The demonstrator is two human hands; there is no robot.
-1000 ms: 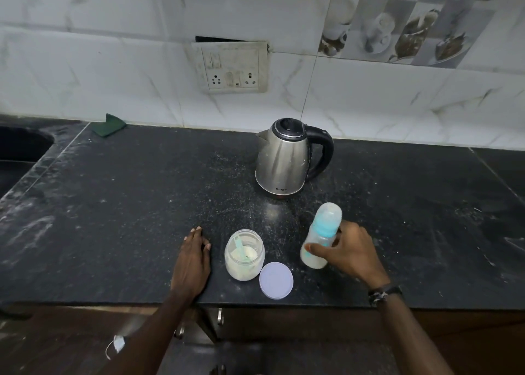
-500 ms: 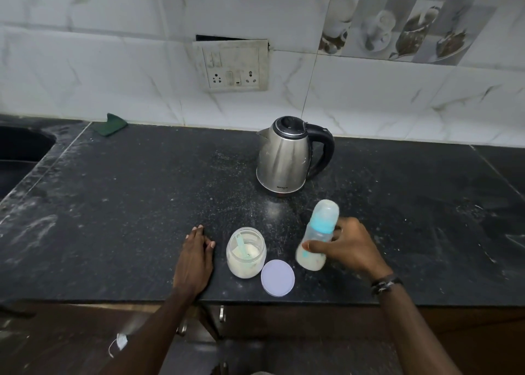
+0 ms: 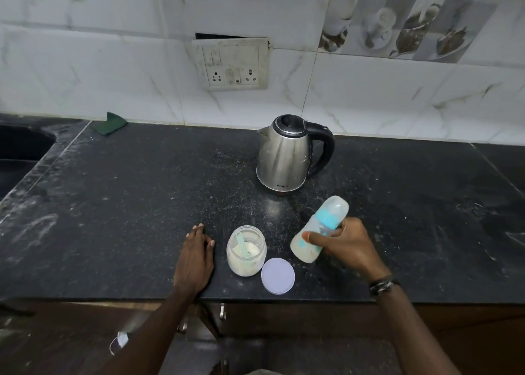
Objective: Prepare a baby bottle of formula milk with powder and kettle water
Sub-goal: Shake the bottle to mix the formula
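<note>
Baby bottle (image 3: 317,230) now tipped far over, cap end leaning up and to the right, base swung toward the powder jar (image 3: 246,250); upright a second ago. Gripped by right hand (image 3: 345,245), raised off the desk (image 3: 119,209).

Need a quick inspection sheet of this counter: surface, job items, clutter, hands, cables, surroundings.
Surface: black stone counter, dusty, speckled with white.
Job's things: kettle upright, lid shut; bottle capped, tilted, milky liquid inside; powder jar open, scoop inside; lid flat beside the jar.
Clutter: green cloth at the back wall.
Hands: left hand flat on the counter edge; right hand grips the bottle.
Cables: nothing seen.
Surroundings: tiled wall, socket plate, sink at left, cabinets below.
</note>
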